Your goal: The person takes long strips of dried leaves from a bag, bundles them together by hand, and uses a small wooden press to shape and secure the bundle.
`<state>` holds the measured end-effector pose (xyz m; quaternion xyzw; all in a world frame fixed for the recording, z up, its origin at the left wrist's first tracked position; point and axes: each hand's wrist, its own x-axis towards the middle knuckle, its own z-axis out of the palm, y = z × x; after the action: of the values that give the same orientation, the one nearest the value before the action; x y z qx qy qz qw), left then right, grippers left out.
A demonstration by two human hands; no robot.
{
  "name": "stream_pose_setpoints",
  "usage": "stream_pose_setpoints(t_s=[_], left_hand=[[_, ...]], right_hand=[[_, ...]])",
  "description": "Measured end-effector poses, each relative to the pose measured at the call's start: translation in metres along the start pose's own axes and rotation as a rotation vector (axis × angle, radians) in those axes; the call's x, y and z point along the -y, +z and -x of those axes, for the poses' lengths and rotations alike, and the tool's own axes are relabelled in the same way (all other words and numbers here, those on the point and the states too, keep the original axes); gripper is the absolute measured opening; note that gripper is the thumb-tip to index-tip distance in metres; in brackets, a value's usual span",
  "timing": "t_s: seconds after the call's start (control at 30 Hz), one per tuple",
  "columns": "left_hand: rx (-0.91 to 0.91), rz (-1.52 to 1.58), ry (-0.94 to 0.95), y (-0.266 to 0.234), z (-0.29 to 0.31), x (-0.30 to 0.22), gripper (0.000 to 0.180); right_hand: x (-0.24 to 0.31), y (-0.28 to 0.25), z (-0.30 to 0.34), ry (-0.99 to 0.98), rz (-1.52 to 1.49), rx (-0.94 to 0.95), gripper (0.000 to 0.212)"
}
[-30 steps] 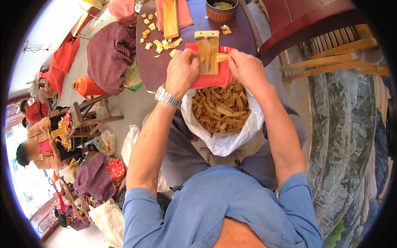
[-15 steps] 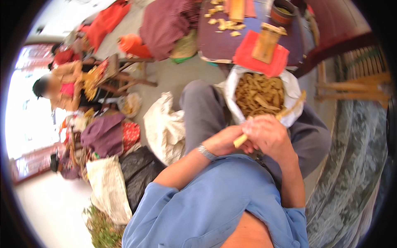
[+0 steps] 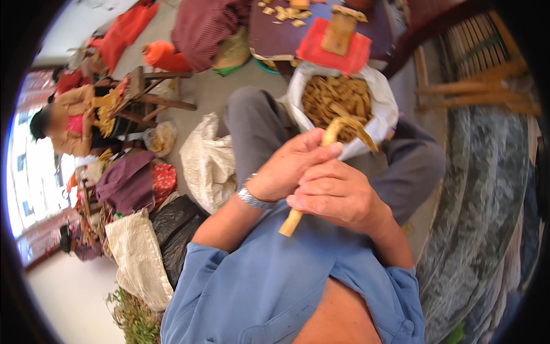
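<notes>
Strip of yellow-brown, root-like material, long and narrow with a hooked far end (image 3: 332, 131), slants through both my hands, its hook overlapping the sack mouth in the head view. My left hand (image 3: 293, 164) pinches it between thumb and fingers just short of the bend. My right hand (image 3: 339, 194) has its fingers folded over the lower stretch, and a pale end pokes out below them before the blue cloth shirt (image 3: 258, 292). I can't tell how hard either grip presses; the fingers hide the middle.

I'd say this handling wants both grips close together, as they sit, with light, even pressure: the strip looks pliable and might split under a sharp twist. I'd also mind the hook against the rim of the white woven sack (image 3: 382, 109), which holds curled brown strips (image 3: 329, 97).

Beyond the sack, a flat red cloth (image 3: 312, 49) overhangs the near edge of the dark purple table (image 3: 281, 45), with a flat wooden block (image 3: 340, 34) on it. Yellow chunks (image 3: 298, 23) lie farther left.
</notes>
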<state>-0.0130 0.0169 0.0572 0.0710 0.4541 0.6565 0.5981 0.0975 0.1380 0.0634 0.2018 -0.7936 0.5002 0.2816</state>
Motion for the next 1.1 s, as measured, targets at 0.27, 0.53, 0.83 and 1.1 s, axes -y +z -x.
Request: stream_pose_setpoints(t_s=[0.27,0.53,0.83,1.1], left_hand=[[0.205,-0.777,0.073,0.002,0.01,-0.005,0.012],[0.08,-1.417,0.166,-0.003,0.01,-0.031,0.01],[0.118,-1.204,0.423,-0.025,-0.014,-0.006,0.024],[-0.056,-0.617,0.076,-0.034,-0.025,0.004,0.024]], right_hand=[[-0.004,-0.009,0.019,0.361,-0.099,-0.295,0.014],[-0.03,0.0,0.037,0.819,-0.078,-0.281,0.02],[-0.058,0.004,0.07,1.293,-1.335,-0.158,0.031],[-0.049,-0.001,0.054,1.034,-0.31,-0.202,0.028]])
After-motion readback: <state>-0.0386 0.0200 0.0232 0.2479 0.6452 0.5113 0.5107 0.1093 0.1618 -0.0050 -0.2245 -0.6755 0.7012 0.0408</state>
